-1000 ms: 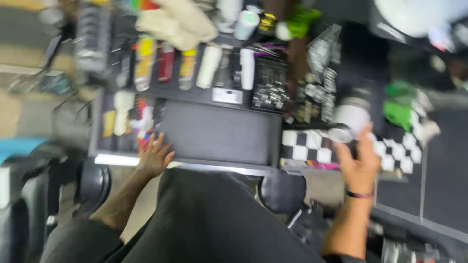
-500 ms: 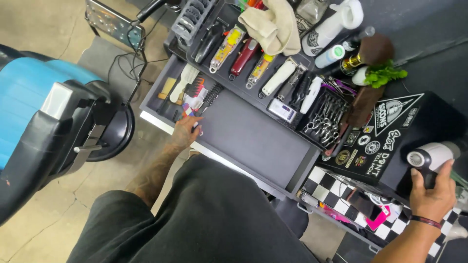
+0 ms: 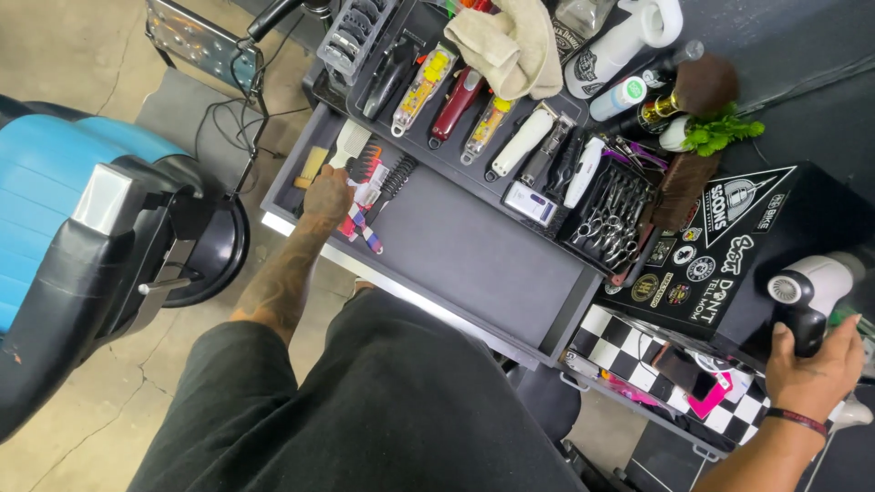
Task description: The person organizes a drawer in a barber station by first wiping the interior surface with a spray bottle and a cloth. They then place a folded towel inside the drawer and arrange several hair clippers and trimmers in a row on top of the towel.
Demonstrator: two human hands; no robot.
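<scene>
My left hand reaches into the left end of an open black drawer and rests on a cluster of combs. I cannot tell whether its fingers grip one. My right hand is at the far right, closed around the black handle of a white hair dryer over a black sticker-covered box. Behind the drawer lie several hair clippers in a row. A tray of scissors sits to their right.
A blue and black barber chair stands at the left. A beige towel, white spray bottle, brush and a green sprig sit at the back. A checkered shelf lies below the box. A black cape covers someone seated below me.
My left hand has reached farther into the drawer onto the combs. My right hand has kept hold of the hair dryer. The view has steadied after an earlier blur.
</scene>
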